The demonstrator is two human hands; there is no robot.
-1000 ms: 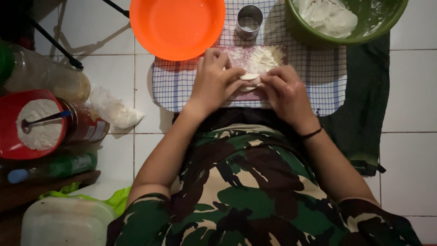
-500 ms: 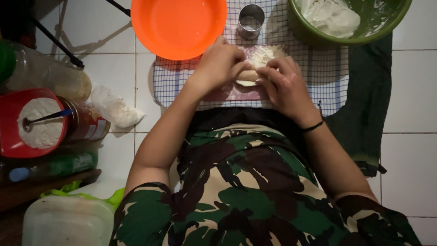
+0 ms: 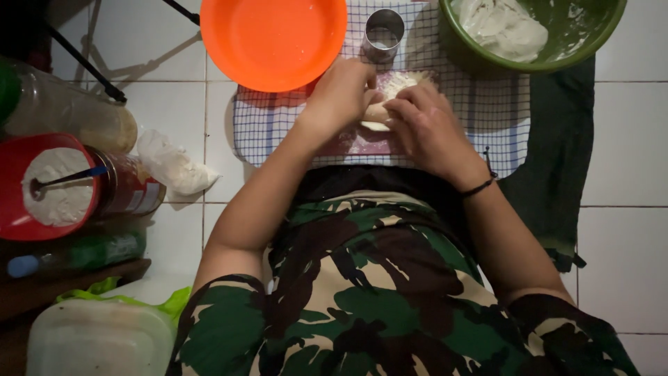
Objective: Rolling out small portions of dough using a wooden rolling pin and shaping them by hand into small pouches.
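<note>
1. Far left, I see a clear plastic bottle (image 3: pixel 69 118) lying on its side by the wall, pale contents inside. Below it stands a red tub (image 3: pixel 49 186) of white flour with a dark-handled spoon (image 3: pixel 69 177) stuck in it.
2. Leaning against the tub is a dark red cylindrical can (image 3: pixel 129 189) with a paper label band; I leave the print unread. Beside it lies a knotted clear bag (image 3: pixel 174 166) of white powder. Lower left are a green bottle (image 3: pixel 83 252) with a blue cap and a translucent lidded box (image 3: pixel 97 340).
3. Top centre, an orange plate (image 3: pixel 273 38) rests partly on the blue-checked cloth (image 3: pixel 268 129), and a small steel cup (image 3: pixel 383 33) stands just beyond the hands.
4. My left hand (image 3: pixel 341 97) is curled, fingers bent around the near-left end of the dough piece (image 3: pixel 379 115), gripping it loosely rather than clenched.
5. The dough piece sits on a floured patch at the middle of the cloth, between both hands. I judge it soft, light, slightly tacky and easy to tear, so it is best held from both ends with flat fingertips, pressing gently.
6. My right hand (image 3: pixel 428 129) is half closed, fingertips pressing on the right end of the dough, a dark band at the wrist.
7. Top right, a green bowl (image 3: pixel 591 42) holds a larger white dough mass (image 3: pixel 502 28), with a dark green towel (image 3: pixel 550 188) under the cloth's right edge.
</note>
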